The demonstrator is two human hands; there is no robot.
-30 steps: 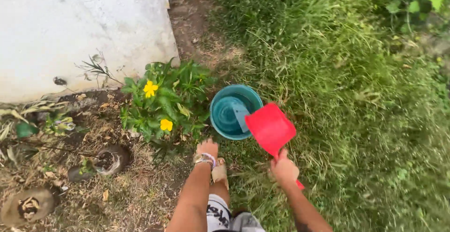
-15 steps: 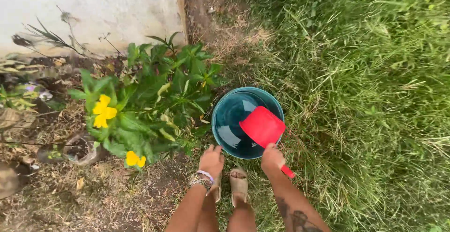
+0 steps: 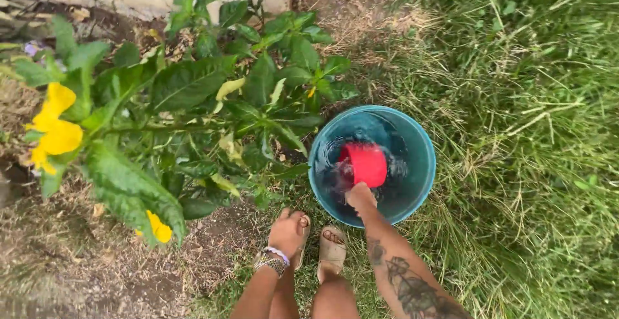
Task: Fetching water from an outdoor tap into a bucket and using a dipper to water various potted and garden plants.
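My right hand [image 3: 360,198] grips the red plastic scoop [image 3: 365,164], dipped in the round teal water bucket [image 3: 422,158], not yet lifted; my left hand [image 3: 285,232] rests loosely open on my knee.

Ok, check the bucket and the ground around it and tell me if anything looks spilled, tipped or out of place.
Nothing stands out. The teal bucket stands upright on the grass, its water churned only where the right hand dips the red scoop. No spill shows around it. The left hand rests by the knee.
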